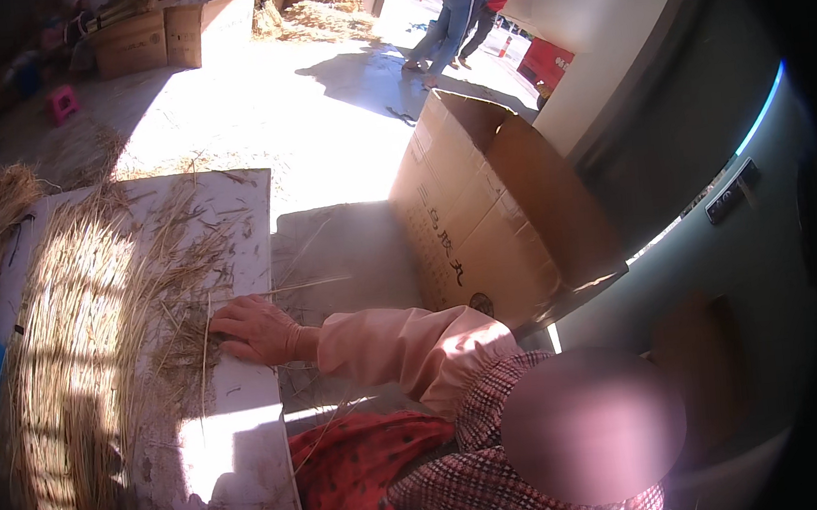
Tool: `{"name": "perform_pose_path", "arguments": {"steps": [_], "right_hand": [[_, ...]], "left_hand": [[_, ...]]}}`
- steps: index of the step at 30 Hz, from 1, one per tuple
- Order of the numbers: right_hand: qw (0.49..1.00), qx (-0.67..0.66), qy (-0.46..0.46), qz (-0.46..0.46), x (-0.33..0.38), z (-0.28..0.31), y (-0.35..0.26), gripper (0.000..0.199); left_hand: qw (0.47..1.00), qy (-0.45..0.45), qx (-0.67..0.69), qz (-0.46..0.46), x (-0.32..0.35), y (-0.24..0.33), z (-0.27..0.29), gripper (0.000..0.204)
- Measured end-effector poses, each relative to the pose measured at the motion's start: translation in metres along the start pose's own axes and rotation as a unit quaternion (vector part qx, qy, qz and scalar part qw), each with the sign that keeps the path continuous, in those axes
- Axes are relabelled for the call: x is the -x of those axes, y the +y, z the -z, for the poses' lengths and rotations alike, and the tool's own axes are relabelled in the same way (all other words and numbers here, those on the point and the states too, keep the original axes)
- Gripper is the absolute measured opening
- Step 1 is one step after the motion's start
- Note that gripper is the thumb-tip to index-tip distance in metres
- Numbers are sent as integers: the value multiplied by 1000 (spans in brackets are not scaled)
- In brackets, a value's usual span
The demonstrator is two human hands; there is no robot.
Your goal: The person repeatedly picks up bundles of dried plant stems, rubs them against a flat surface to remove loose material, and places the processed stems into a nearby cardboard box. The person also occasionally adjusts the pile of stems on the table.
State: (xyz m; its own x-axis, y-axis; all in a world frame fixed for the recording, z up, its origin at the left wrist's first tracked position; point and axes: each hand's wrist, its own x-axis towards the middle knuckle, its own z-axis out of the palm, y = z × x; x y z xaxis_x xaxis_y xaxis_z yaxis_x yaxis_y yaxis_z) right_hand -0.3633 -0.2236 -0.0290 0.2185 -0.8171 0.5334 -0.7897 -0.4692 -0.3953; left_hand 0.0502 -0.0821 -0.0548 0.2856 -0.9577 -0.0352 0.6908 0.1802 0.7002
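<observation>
- Hand (252, 329): I see one only, flat and palm down with fingers spread loosely, gripping nothing. It comes from a pink sleeve (407, 344) and seems to belong to a nearby person in checked clothing. I cannot tell which side it is, and I see neither of the wearer's own hands.
- Straw (78, 362): a long loose heap just left of the fingertips; stray stalks lie under and around the fingers.
- White board (240, 435): directly beneath the hand, carrying the straw; its sunlit near end lies below the wrist.
- Cardboard box (493, 218): open, tilted, to the right of the hand and beyond the sleeve, well apart from the fingers.
- Red patterned cloth (359, 463): below the wrist, beside the board's edge.
- Two standing people (465, 7): far beyond the hand, on sunlit ground.
</observation>
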Motion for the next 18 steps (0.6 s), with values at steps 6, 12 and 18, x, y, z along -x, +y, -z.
{"name": "perform_pose_path", "arguments": {"steps": [6, 12, 18], "right_hand": [[1000, -16, 10, -8, -2, 4, -2, 34], [1000, -15, 3, -15, -2, 3, 0, 34], [1000, -11, -3, -12, -2, 5, 0, 34]], "left_hand": [[972, 70, -193, -112, -7, -26, 78, 48], [965, 142, -190, -110, -4, -20, 55, 36], [987, 148, -48, 26, 4, 3, -13, 34]]}}
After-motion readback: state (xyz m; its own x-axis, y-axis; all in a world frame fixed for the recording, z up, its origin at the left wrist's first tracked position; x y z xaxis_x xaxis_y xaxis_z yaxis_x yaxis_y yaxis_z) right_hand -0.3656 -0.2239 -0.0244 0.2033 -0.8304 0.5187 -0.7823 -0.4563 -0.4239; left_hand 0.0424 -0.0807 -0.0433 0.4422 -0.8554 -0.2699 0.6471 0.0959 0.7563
